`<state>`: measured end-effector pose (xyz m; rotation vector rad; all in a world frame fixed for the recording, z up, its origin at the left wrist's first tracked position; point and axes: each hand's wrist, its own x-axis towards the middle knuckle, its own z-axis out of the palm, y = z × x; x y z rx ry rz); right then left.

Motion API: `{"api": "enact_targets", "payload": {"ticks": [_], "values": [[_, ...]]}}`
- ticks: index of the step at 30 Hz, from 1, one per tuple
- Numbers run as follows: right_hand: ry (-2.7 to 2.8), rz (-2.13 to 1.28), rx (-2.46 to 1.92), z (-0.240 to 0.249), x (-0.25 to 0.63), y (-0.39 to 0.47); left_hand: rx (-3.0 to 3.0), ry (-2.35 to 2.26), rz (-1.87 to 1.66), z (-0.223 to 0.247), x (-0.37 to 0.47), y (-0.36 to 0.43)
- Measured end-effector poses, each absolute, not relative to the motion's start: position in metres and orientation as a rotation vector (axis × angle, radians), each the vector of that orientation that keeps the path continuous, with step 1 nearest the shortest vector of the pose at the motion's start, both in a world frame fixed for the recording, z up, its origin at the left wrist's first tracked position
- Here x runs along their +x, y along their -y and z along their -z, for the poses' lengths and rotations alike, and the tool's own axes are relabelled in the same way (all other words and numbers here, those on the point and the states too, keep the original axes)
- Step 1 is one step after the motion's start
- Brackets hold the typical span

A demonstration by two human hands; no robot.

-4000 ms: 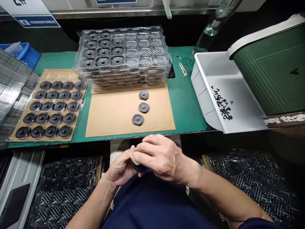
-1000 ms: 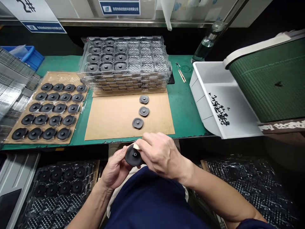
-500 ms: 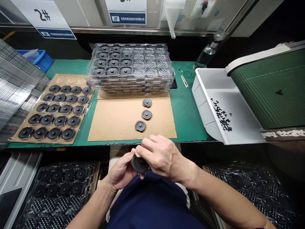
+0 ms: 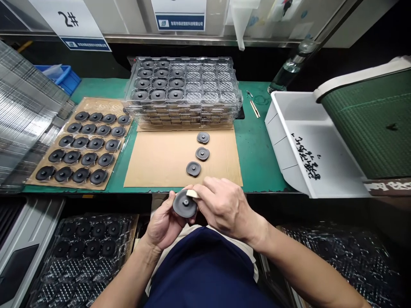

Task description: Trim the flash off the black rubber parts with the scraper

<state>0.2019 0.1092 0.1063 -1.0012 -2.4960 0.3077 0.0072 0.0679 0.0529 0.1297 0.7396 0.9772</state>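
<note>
Close to my body, just below the table's front edge, my left hand (image 4: 163,224) grips a round black plastic disc (image 4: 184,208) by its rim. The disc has a small raised stud at its centre, and its face is turned up towards me. My right hand (image 4: 221,205) is closed at the disc's right rim, its fingertips partly hidden behind the disc. A small cream-white piece (image 4: 192,193) shows at those fingertips, against the disc's upper edge; whether it is a finger cover or a held piece is unclear. Several similar discs (image 4: 193,168) lie on the cardboard sheet (image 4: 154,158) beyond.
Stacked clear trays (image 4: 183,112), partly filled with discs, stand at the back. A filled tray (image 4: 81,102) lies left, near a blue bin (image 4: 69,81). On the right are a grey-white bin (image 4: 289,141) with black scraps, a green conveyor belt (image 4: 369,128) and a bottle (image 4: 289,70).
The disc has risen slightly and turned its face more upwards. The cream-white piece has moved along the rim from upper left to upper right. The whole view has shifted a little.
</note>
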Motion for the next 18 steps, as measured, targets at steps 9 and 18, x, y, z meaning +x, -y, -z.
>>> {"api": "enact_targets", "payload": {"ticks": [9,18], "values": [[2.637,-0.317,-0.84,-0.108,0.204,-0.114,0.142,-0.663,-0.768,-0.042,0.009,-0.064],[2.453,-0.316,-1.056,-0.104,0.189,-0.112,0.093,-0.725,-1.178,-0.049,0.009,-0.068]]}}
